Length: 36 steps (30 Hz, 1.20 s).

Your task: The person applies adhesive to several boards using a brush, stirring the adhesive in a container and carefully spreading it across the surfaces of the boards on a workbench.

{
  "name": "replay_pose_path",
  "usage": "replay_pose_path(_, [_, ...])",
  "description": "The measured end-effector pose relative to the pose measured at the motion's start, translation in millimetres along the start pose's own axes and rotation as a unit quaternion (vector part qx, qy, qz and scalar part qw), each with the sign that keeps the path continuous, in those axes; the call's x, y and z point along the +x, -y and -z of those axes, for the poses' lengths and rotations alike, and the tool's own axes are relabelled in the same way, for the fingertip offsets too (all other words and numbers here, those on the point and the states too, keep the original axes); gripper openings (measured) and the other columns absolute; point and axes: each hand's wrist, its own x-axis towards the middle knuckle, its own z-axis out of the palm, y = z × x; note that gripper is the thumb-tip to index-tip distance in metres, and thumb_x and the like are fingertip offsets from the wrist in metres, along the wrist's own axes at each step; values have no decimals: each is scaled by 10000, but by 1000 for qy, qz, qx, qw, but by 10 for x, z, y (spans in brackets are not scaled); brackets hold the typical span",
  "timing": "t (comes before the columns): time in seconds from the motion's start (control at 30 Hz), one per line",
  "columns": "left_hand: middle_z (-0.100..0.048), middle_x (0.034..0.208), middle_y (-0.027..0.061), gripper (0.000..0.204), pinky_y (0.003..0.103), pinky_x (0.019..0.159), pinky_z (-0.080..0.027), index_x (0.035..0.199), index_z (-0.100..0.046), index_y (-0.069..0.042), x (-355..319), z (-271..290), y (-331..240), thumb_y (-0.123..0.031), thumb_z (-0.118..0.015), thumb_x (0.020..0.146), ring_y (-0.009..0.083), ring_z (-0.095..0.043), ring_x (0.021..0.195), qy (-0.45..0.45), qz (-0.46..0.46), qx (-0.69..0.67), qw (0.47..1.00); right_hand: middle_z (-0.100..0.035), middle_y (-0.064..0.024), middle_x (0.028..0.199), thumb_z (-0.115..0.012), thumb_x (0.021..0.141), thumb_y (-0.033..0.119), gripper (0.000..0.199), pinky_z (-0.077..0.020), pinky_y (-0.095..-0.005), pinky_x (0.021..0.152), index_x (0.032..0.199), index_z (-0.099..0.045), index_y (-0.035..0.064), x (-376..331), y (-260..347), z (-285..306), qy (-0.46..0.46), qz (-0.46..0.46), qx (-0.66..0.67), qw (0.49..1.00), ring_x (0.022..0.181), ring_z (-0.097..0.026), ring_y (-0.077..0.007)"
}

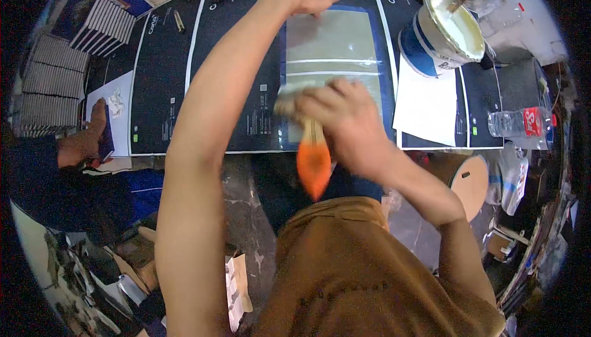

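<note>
My right hand grips a paintbrush with an orange handle; its bristles, blurred by motion, lie on the near left corner of a glossy grey panel bordered in dark blue. My left hand lies flat, fingers together, on the panel's far edge. The panel rests on black printed sheets that cover the table.
A blue-and-white bucket of cream-coloured paste with a stick in it stands at the far right, with white paper beside it. A plastic bottle lies at the right edge. At the left, another person's hand works near stacked books.
</note>
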Motion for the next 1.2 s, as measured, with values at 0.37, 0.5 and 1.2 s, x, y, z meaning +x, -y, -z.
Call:
replay_pose_path(0.37, [-430,1502,274,1146,530,1129,-303,1369,-576,-21,-52,-39,9,-943,-211,796,385,-407,1396,-41,-8,-2,999,-628,-11,964,-611,795,222,314,-446,-349,760,1089,-693,151,-231,89,52,59,16,-17,998,871,-567,-199])
replay_pose_path(0.5, [-472,1480,251,1118,540,1120,-311,1408,-551,-60,-100,-22,-26,-939,-222,799,379,-408,1399,-62,-17,36,997,-652,-13,967,-607,804,236,288,-460,-362,811,1063,-699,151,-335,194,-109,92,89,-38,991,904,-604,-203])
replay_pose_path(1.2, [-491,1460,240,1069,548,1063,-377,1569,-306,-129,117,-8,39,-903,-178,842,390,-431,1380,-17,3,46,999,-675,-27,990,-635,777,146,278,-440,-418,779,1052,-674,144,-41,-626,-138,-10,32,-26,999,882,-582,-257])
